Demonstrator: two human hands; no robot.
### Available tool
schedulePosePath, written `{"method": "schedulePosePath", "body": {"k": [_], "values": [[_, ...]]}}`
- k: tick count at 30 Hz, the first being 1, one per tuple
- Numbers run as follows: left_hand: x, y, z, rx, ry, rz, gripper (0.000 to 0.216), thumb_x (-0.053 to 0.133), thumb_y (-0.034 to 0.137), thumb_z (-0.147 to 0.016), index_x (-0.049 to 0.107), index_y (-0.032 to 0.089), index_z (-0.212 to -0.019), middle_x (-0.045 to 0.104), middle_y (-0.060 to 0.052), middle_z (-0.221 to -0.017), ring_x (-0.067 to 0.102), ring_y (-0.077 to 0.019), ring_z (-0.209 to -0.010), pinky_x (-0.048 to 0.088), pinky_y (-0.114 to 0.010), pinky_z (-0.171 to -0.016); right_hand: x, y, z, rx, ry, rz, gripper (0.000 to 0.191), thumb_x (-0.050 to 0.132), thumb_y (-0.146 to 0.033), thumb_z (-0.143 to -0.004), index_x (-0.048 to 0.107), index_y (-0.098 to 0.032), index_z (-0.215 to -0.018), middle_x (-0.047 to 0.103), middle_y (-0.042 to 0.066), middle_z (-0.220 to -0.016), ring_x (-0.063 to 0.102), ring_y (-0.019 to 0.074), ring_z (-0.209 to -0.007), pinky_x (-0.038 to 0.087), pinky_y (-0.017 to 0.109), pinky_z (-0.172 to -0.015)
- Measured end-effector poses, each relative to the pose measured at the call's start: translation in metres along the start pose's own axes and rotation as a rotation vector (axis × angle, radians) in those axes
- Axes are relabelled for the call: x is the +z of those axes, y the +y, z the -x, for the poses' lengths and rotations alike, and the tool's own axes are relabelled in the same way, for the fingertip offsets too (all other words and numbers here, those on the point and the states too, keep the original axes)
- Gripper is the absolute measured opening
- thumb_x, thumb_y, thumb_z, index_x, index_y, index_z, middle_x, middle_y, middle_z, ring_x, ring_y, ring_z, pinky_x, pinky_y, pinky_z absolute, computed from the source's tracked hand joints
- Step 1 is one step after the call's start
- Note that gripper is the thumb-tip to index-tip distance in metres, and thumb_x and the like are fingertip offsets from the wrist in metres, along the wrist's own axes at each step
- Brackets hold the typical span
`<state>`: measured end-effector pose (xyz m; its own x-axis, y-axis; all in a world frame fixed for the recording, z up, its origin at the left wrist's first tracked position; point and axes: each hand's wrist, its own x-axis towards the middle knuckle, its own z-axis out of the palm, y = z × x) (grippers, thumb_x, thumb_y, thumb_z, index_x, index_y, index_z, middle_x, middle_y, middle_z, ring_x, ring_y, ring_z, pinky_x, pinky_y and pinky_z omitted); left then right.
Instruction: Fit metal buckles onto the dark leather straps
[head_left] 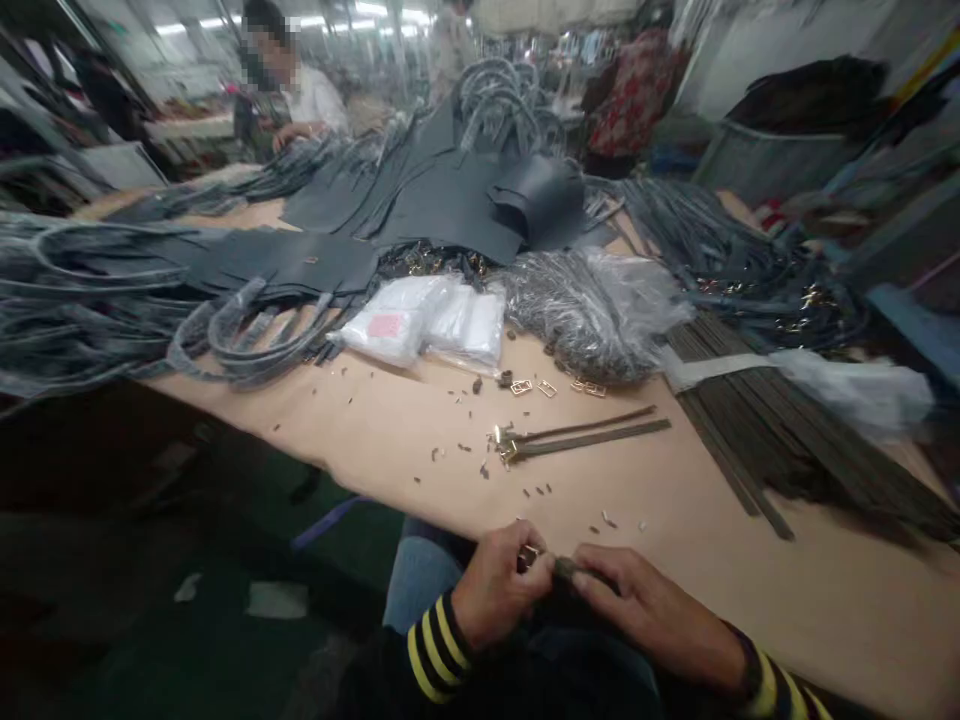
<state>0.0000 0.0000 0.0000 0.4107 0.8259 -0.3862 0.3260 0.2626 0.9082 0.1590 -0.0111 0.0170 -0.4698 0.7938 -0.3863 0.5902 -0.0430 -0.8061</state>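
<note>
Both my hands are low at the near table edge, close together. My left hand (499, 585) pinches a small gold metal buckle (531, 556). My right hand (645, 605) grips the end of a dark narrow strap (568, 570) that meets the buckle between my fingertips. Two finished dark straps with gold buckles (581, 435) lie on the tan table (390, 430) just beyond my hands. Loose gold buckles (546, 387) and small dark scraps are scattered around them.
A bundle of long dark strips (757, 430) lies at right. Clear bags of hardware (592, 310) and white packets (427, 320) sit mid-table. Curved dark handles (240, 335) pile at left, leather sheets (450, 200) behind. Another person (300, 90) works at the far end.
</note>
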Motion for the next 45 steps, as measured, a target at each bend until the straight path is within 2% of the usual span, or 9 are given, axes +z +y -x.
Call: {"method": "schedulePosePath", "body": {"k": [9,13,18,24,28,31,37,41,45], "values": [[-0.003,-0.003,0.003,0.191,-0.005,-0.18,0.016,0.042,0.025,-0.077,0.047,0.016,-0.065,0.042,0.005,-0.048,0.04,-0.0084,-0.047,0.029,-0.019,-0.046,-0.001,0.003,0.003,-0.014,-0.046,-0.055,0.031,0.033,-0.038,-0.082,0.036,-0.019,-0.058,0.033,-0.005,-0.056,0.036,0.0107,-0.054,0.029,0.022,-0.05],[-0.001,-0.004,0.003,0.274,0.002,-0.292,0.019,0.038,0.026,-0.081,0.049,0.016,-0.07,0.048,0.001,-0.058,0.044,-0.0113,-0.057,0.033,-0.022,-0.055,-0.007,-0.002,0.002,0.014,-0.068,0.021,0.029,0.033,-0.034,-0.083,0.04,-0.018,-0.059,0.04,-0.004,-0.054,0.04,0.011,-0.052,0.03,0.022,-0.05],[0.0,-0.005,0.0,0.324,0.012,-0.296,0.017,0.035,0.028,-0.083,0.046,0.015,-0.081,0.05,-0.001,-0.066,0.045,-0.0126,-0.061,0.034,-0.023,-0.058,-0.012,-0.011,-0.003,-0.041,-0.018,0.064,0.024,0.033,-0.029,-0.082,0.046,-0.017,-0.066,0.05,0.0,-0.063,0.048,0.014,-0.062,0.035,0.024,-0.057],[-0.004,0.0,-0.015,0.328,-0.055,-0.272,0.019,0.036,0.03,-0.082,0.047,0.015,-0.08,0.051,-0.001,-0.066,0.047,-0.0129,-0.062,0.035,-0.022,-0.058,-0.013,-0.006,-0.007,-0.064,0.064,0.061,0.026,0.035,-0.029,-0.079,0.044,-0.017,-0.058,0.043,-0.003,-0.056,0.043,0.0115,-0.055,0.03,0.021,-0.05],[-0.003,0.008,-0.028,0.338,-0.07,-0.364,0.013,0.041,0.024,-0.08,0.05,0.015,-0.081,0.056,-0.003,-0.069,0.051,-0.0139,-0.065,0.036,-0.023,-0.059,-0.033,0.0,-0.009,-0.053,0.062,0.198,0.027,0.036,-0.026,-0.08,0.053,-0.016,-0.062,0.052,-0.001,-0.055,0.048,0.0117,-0.053,0.029,0.021,-0.048],[-0.005,0.014,-0.04,0.317,0.043,-0.466,0.012,0.042,0.024,-0.08,0.052,0.016,-0.078,0.058,-0.003,-0.067,0.053,-0.0151,-0.063,0.038,-0.023,-0.059,-0.054,0.004,-0.015,-0.005,0.086,0.345,0.022,0.041,-0.022,-0.078,0.059,-0.016,-0.068,0.06,0.002,-0.06,0.053,0.0139,-0.056,0.032,0.022,-0.05],[-0.032,0.013,-0.057,0.34,0.327,-0.734,0.02,0.038,0.028,-0.082,0.053,0.019,-0.072,0.059,-0.003,-0.072,0.058,-0.0166,-0.067,0.045,-0.026,-0.061,-0.076,0.01,-0.037,-0.012,0.33,0.47,0.012,0.051,-0.022,-0.075,0.062,-0.019,-0.071,0.064,0.001,-0.068,0.058,0.0136,-0.064,0.038,0.02,-0.057],[-0.052,-0.007,-0.067,0.5,0.501,-0.905,0.02,0.039,0.033,-0.082,0.054,0.02,-0.086,0.055,-0.004,-0.085,0.059,-0.0132,-0.063,0.048,-0.022,-0.055,-0.102,0.03,-0.04,0.152,0.582,0.56,0.014,0.044,-0.02,-0.081,0.058,-0.019,-0.08,0.061,0.001,-0.08,0.057,0.0112,-0.075,0.04,0.018,-0.068],[-0.055,-0.027,-0.076,0.901,0.716,-1.099,0.022,0.045,0.031,-0.079,0.054,0.018,-0.094,0.055,-0.009,-0.093,0.058,-0.018,-0.076,0.049,-0.027,-0.065,-0.135,0.06,-0.028,0.451,0.799,0.701,0.014,0.042,-0.018,-0.082,0.055,-0.014,-0.085,0.06,0.01,-0.083,0.057,0.0203,-0.08,0.041,0.028,-0.069]]}}
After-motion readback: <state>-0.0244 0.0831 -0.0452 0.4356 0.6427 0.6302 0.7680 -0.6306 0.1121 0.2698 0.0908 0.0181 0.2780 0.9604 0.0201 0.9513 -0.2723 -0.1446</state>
